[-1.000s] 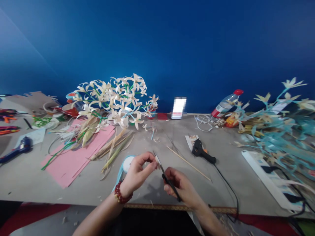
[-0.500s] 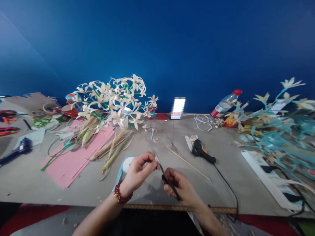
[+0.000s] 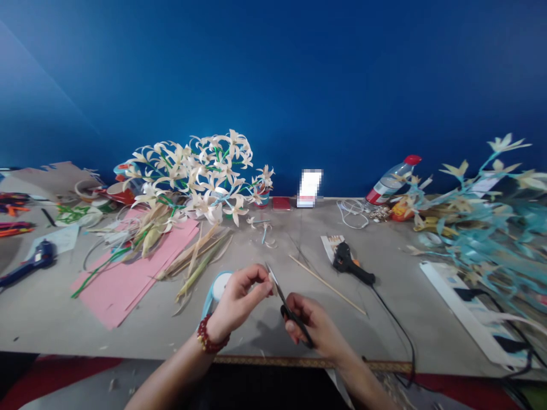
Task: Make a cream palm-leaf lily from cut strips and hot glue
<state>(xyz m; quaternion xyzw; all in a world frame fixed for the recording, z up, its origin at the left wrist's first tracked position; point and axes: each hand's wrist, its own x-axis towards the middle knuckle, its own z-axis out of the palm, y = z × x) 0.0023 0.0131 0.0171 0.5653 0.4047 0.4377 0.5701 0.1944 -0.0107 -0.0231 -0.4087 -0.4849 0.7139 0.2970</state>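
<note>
My right hand [image 3: 311,323] is closed round the dark handles of a pair of scissors [image 3: 280,290], whose blades point up and to the left. At those blades, my left hand [image 3: 248,297] pinches a small pale piece [image 3: 272,283], mostly covered by the fingers; it looks like a bit of husk or petal. A red bead bracelet [image 3: 209,336] circles the left wrist. Partly behind that hand lies a white spool with light blue ribbon [image 3: 221,285].
White handmade flowers [image 3: 213,182] stand behind pink sheets [image 3: 132,279] and dried husks [image 3: 200,262]. Right of my hands lie a thin stick [image 3: 328,285], a black glue gun [image 3: 352,265] with its cord, and a power strip [image 3: 461,313]. A bottle [image 3: 393,179] leans at the back.
The scissor blades have shifted very slightly against the pale piece. Both hands stay in nearly the same place, and everything else on the table looks the same.
</note>
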